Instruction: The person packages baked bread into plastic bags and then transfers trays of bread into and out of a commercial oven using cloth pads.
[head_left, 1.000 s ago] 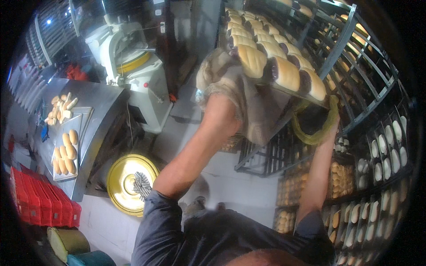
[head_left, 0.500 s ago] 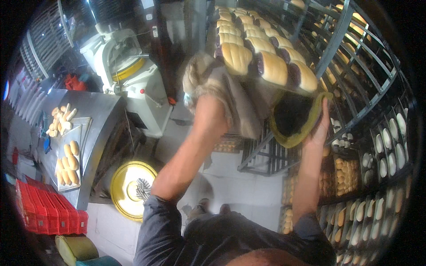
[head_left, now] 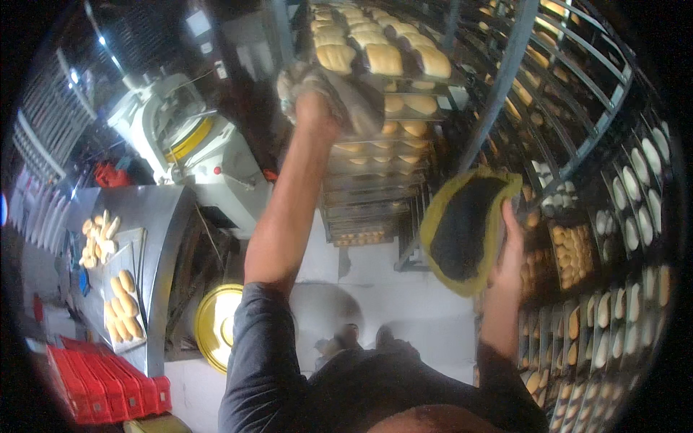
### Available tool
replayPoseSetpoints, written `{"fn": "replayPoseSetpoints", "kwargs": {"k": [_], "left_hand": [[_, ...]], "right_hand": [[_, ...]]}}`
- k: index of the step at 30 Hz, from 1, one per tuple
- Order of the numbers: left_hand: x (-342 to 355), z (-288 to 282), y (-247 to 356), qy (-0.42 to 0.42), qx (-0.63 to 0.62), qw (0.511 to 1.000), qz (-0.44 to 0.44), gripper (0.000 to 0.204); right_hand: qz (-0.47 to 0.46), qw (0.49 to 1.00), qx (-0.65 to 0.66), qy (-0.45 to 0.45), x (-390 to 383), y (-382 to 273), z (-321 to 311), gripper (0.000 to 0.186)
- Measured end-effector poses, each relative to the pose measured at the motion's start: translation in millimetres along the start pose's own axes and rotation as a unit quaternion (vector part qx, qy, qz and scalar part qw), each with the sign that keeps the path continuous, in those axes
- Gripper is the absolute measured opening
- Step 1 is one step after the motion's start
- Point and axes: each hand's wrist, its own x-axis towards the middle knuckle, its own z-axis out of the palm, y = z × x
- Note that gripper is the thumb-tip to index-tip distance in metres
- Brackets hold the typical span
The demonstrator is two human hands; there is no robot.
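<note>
A tray of baked rolls with dark purple sides sits in the tall metal rack ahead of me. My left hand is stretched out to the near left corner of that tray, closed on a crumpled beige cloth. The cloth hides most of its fingers, and whether it still touches the tray I cannot tell. Lower and to the right, my right hand grips a dark pot holder with a yellow-green border. This pot holder hangs apart from the tray.
Below the tray are more trays of rolls. Racks of breads line the right side. On the left stand a steel table with loose rolls, a white machine, red crates and a round yellow lid.
The tray of rolls has moved farther away, into the rack. My left arm has reached forward with the cloth. My right hand has come off the tray and dropped lower with the pot holder.
</note>
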Motion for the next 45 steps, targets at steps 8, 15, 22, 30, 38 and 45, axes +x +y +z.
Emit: {"fn": "replayPoseSetpoints", "kwargs": {"k": [8, 15, 22, 30, 38, 45], "left_hand": [[-53, 14, 9, 0.023, 0.021, 0.999, 0.033, 0.029], [-202, -37, -120, -0.086, 0.059, 0.973, -0.208, 0.041], [-377, -61, -277, -0.304, 0.119, 0.769, -0.549, 0.048], [-688, 34, -406, -0.522, 0.023, 0.473, -0.710, 0.050], [-1007, 242, -473, -0.572, 0.024, 0.331, -0.750, 0.046], [-1331, 400, -610, -0.594, 0.035, 0.321, -0.737, 0.036]], "right_hand": [[0.054, 0.997, 0.005, 0.063, -72, 43, -63, 0.052], [0.062, 0.984, -0.003, 0.167, -163, 87, -151, 0.031], [0.063, 0.975, -0.198, 0.078, -322, 58, -224, 0.086], [-0.093, 0.752, -0.197, 0.622, -612, 50, -351, 0.058], [-0.393, 0.385, -0.149, 0.822, -753, -3, -464, 0.043], [-0.359, 0.362, -0.091, 0.855, -800, -57, -519, 0.038]]}}
